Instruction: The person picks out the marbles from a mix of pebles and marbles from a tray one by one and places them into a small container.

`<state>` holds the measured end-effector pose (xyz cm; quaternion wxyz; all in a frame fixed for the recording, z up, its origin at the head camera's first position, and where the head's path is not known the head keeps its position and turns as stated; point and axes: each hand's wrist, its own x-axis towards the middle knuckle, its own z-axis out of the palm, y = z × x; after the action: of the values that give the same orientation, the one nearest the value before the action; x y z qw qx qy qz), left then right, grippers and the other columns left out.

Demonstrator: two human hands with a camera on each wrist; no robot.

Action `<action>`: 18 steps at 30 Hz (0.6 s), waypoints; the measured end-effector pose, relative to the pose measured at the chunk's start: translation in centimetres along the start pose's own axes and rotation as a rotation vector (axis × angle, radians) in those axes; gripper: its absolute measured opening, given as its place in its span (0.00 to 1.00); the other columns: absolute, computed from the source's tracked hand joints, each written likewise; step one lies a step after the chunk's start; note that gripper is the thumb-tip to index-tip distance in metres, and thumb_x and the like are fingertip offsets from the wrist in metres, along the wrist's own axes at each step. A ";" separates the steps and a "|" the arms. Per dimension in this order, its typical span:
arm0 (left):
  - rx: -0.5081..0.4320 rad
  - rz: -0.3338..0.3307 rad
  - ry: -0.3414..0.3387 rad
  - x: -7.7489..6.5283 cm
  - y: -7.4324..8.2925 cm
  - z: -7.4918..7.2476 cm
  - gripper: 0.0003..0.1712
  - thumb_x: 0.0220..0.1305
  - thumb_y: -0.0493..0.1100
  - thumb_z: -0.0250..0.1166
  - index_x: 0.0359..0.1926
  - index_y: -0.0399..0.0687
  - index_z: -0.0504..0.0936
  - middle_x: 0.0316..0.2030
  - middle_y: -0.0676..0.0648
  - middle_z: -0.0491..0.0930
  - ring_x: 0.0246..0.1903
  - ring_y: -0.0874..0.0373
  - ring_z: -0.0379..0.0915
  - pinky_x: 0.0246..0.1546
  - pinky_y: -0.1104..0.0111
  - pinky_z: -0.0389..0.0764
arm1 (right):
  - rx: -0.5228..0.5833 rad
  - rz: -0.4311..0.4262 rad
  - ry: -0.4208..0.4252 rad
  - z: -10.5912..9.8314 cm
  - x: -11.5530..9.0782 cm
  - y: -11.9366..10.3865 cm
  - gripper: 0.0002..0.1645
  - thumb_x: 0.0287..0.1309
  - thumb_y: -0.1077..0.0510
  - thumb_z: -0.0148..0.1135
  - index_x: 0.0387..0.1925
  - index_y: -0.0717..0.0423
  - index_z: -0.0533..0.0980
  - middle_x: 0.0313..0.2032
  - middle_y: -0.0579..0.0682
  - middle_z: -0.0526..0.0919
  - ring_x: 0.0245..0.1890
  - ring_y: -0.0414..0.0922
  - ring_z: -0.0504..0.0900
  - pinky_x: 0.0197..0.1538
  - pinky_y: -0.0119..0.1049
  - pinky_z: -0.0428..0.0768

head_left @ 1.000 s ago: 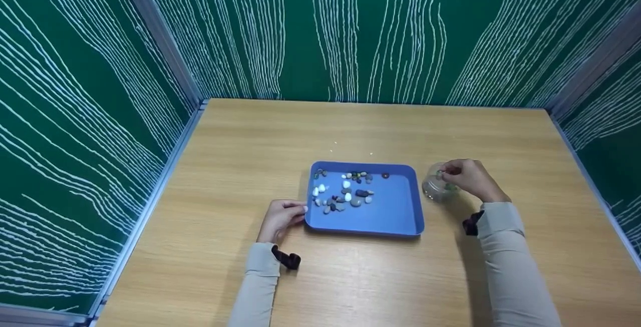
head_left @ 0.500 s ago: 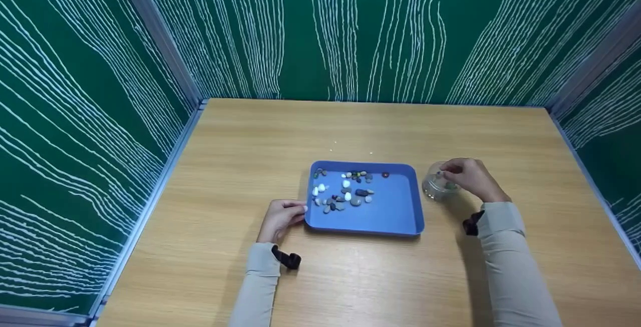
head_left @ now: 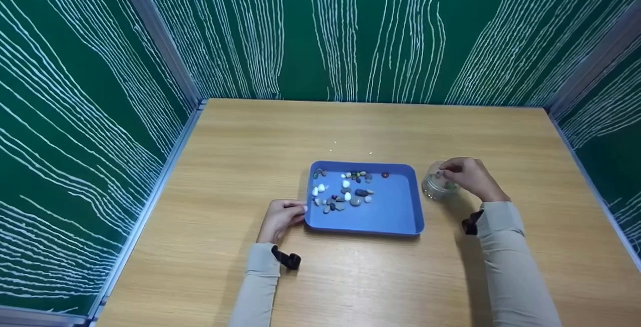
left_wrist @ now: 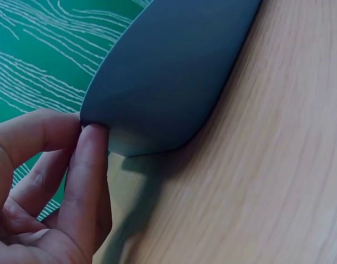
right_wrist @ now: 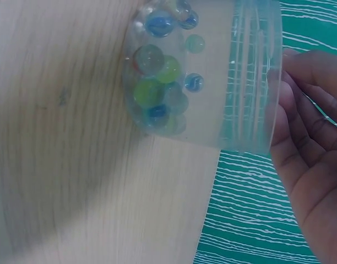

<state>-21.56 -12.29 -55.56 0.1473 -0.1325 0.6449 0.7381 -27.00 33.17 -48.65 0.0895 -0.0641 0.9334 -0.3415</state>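
My left hand (head_left: 279,219) pinches the left edge of a blue plastic tray (head_left: 390,217), thumb against the outer wall and index finger at the rim in the left wrist view. Several pebbles (head_left: 355,201) and small coloured stones lie in the tray. Right of it stands a clear jar (right_wrist: 212,71) holding several glass marbles (right_wrist: 149,92), green, blue and clear. Over the jar's mouth is my right hand (head_left: 470,177), fingers bent and tips close together at the rim. Whether a marble sits between those fingertips is hidden.
A wooden table (head_left: 200,192) carries everything, with tiny white bits near its middle behind the tray. Green panels (head_left: 300,31) with white lines enclose the back and sides. One reddish-brown piece (head_left: 385,175) lies apart in the tray's far right part.
The right hand has risen very slightly over the jar, and small pieces show below its fingertips. The left hand and the tray keep their places.
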 end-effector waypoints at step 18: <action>-0.006 0.027 0.029 -0.5 0.1 0.2 0.17 0.56 0.27 0.64 0.48 0.22 0.79 0.40 0.37 0.84 0.32 0.61 0.81 0.39 0.72 0.86 | -0.014 -0.001 0.033 0.0 0.8 -1.8 0.16 0.68 0.56 0.55 0.49 0.61 0.79 0.49 0.61 0.82 0.46 0.53 0.79 0.48 0.44 0.84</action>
<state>-21.10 -12.14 -55.24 0.1277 -0.1350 0.6463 0.7401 -27.66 31.67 -47.64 0.0736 -0.0598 0.9371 -0.3360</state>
